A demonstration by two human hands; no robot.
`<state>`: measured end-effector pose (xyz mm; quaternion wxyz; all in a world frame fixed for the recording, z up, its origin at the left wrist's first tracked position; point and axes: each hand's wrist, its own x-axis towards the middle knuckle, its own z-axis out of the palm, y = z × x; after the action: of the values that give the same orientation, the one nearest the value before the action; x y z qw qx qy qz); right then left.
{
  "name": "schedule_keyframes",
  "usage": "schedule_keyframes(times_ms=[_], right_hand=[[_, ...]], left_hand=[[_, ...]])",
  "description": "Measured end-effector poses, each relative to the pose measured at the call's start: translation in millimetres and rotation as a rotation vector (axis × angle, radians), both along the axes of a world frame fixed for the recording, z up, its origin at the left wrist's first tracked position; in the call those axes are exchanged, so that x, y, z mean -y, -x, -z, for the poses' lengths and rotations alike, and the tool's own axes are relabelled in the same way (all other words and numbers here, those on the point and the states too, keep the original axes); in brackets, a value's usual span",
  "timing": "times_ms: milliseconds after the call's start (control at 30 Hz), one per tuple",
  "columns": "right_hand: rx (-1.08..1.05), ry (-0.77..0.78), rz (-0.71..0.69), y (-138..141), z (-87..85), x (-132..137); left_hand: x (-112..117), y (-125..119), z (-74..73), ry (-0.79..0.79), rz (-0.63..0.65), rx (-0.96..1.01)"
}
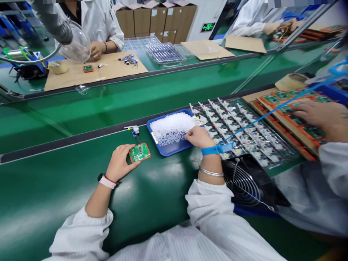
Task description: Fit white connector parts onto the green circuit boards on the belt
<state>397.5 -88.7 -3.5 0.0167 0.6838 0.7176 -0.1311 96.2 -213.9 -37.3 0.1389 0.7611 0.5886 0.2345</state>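
Note:
My left hand point(120, 161) grips a green circuit board point(140, 152) with an orange edge, thumb along its near side and fingers at the far left corner. Thin wires run from the board to a small white part point(136, 130) lying just beyond it on the green bench. Over the right side of a blue tray point(175, 148), my right hand point(199, 136) has its thumb and fingers pinched together; whatever may be between them is too small to make out. Small white pieces point(175, 124) lie heaped toward the tray's far side.
Rows of white parts point(237, 129) lie right of the tray, with a black fan point(245, 179) nearer me. A co-worker's hand point(320, 115) rests over orange-edged boards point(280, 97) at right. A blue cord point(269, 115) runs from my right wrist strap. Two people work across the bench.

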Motion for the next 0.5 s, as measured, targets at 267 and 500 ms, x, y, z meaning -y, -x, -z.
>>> schedule_keyframes(times_ms=[267,500], right_hand=[[0.046,-0.001,-0.029,4,-3.3,-1],[0.073,-0.045,-0.149,-2,10.7,-5]], left_hand=[[0,-1,-1.4,0.0,0.002,0.017],[0,-2,-0.4,-0.005,0.011,0.06]])
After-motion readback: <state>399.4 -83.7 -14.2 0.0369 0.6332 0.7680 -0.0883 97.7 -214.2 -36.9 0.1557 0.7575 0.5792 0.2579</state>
